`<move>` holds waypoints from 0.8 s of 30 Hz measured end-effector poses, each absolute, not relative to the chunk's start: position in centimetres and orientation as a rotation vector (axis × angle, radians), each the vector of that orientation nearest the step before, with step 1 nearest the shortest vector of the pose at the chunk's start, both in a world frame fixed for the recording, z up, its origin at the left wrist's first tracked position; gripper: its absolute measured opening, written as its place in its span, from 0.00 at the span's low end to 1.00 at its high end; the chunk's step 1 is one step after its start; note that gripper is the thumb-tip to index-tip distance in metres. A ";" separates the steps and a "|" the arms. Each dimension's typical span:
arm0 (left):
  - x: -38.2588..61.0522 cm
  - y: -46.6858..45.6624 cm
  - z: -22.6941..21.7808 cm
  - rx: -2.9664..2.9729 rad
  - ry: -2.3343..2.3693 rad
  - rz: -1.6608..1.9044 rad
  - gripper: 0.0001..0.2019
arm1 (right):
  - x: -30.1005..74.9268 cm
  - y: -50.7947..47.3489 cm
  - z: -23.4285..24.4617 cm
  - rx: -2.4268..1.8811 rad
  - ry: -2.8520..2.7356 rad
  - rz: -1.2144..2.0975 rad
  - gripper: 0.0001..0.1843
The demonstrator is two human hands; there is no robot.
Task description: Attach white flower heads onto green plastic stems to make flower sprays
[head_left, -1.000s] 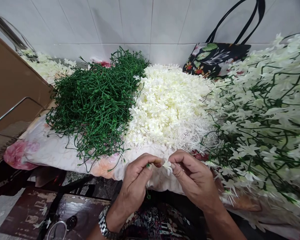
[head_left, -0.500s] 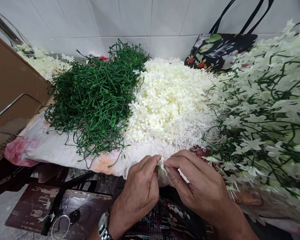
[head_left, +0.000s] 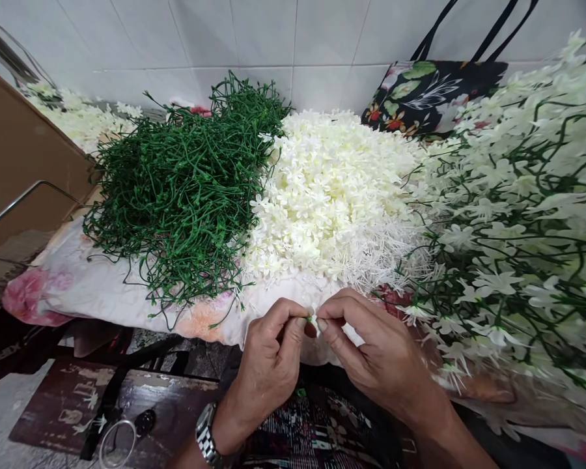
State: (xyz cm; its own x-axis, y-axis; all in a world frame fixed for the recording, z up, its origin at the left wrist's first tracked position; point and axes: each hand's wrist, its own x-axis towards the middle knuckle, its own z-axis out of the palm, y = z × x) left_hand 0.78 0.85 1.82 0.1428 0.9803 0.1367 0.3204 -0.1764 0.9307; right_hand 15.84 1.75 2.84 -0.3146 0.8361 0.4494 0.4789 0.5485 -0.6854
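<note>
My left hand [head_left: 272, 358] is closed in a pinch on an artificial green stem [head_left: 309, 318], of which only a small green tip shows. Close beside it, fingertips nearly meeting, my right hand [head_left: 378, 348] pinches a small white flower piece, mostly hidden by the fingers. Both hands are over the near edge of a floral cloth [head_left: 122, 299]. Beyond them lie a pile of green plastic stems [head_left: 180, 189], a heap of white blossoms [head_left: 317, 182] and thin white stamens [head_left: 385, 254]. White flowers on green stems [head_left: 498, 283] are massed to the right.
A cardboard box [head_left: 24, 150] stands at the left with a metal wire beside it. A black floral bag [head_left: 430, 94] leans against the tiled wall [head_left: 264, 39]. Lower left, a worn brown board [head_left: 170, 404] carries a strap and a clear ring [head_left: 118, 443].
My left thumb and fingers have shifted their pinch, and the hand has turned slightly. The white piece between my hands shows less than before. My right hand has moved slightly left.
</note>
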 end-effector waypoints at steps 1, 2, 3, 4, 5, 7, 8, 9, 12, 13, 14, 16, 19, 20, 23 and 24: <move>0.9 0.9 1.8 1.610 1.287 1.070 0.08 | 15.8 1.8 2.8 -1.065 -1.961 0.555 0.06; 0.9 1.0 1.7 1.592 1.294 1.086 0.08 | 15.7 1.9 2.7 -1.069 -1.955 0.555 0.07; 1.0 1.1 1.6 1.579 1.302 1.103 0.08 | 15.7 2.0 2.6 -1.073 -1.950 0.554 0.07; 1.1 1.1 1.5 1.571 1.311 1.120 0.08 | 15.6 2.0 2.5 -1.076 -1.948 0.553 0.07; 1.2 1.2 1.5 1.569 1.323 1.132 0.09 | 15.5 2.1 2.4 -1.077 -1.950 0.550 0.07; 1.3 1.3 1.3 1.578 1.355 1.145 0.09 | 15.5 2.3 2.1 -1.067 -1.958 0.542 0.07; 1.4 1.3 1.2 1.587 1.371 1.143 0.09 | 15.4 2.4 2.0 -1.061 -1.960 0.539 0.07; 1.4 1.3 1.2 1.597 1.384 1.137 0.09 | 15.4 2.5 1.8 -1.057 -1.962 0.538 0.07; 1.4 1.2 1.0 1.608 1.427 1.119 0.09 | 15.2 2.6 1.5 -1.070 -1.966 0.528 0.07; 1.4 1.1 1.0 1.607 1.439 1.115 0.09 | 15.2 2.6 1.4 -1.077 -1.967 0.519 0.07; 1.5 1.1 1.0 1.605 1.451 1.114 0.09 | 15.1 2.6 1.4 -1.080 -1.968 0.512 0.07; 1.6 1.1 1.0 1.600 1.470 1.114 0.10 | 14.9 2.6 1.4 -1.082 -1.964 0.499 0.07; 1.6 1.2 1.0 1.603 1.488 1.104 0.10 | 14.8 2.5 1.4 -1.081 -1.952 0.473 0.07; 1.6 1.2 1.0 1.603 1.491 1.089 0.10 | 14.7 2.5 1.4 -1.082 -1.948 0.463 0.07; 1.5 1.3 0.9 1.604 1.484 1.040 0.10 | 14.8 2.6 1.3 -1.098 -1.952 0.459 0.07; 1.5 1.2 0.9 1.606 1.483 1.027 0.11 | 14.8 2.6 1.3 -1.105 -1.961 0.465 0.07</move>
State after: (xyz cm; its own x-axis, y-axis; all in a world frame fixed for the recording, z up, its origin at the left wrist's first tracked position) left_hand 1.48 1.24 0.92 0.0253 0.9959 0.0865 0.4312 -0.0890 0.8978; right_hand 14.78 2.62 1.33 -0.2801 0.8339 0.4756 0.5317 0.5472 -0.6464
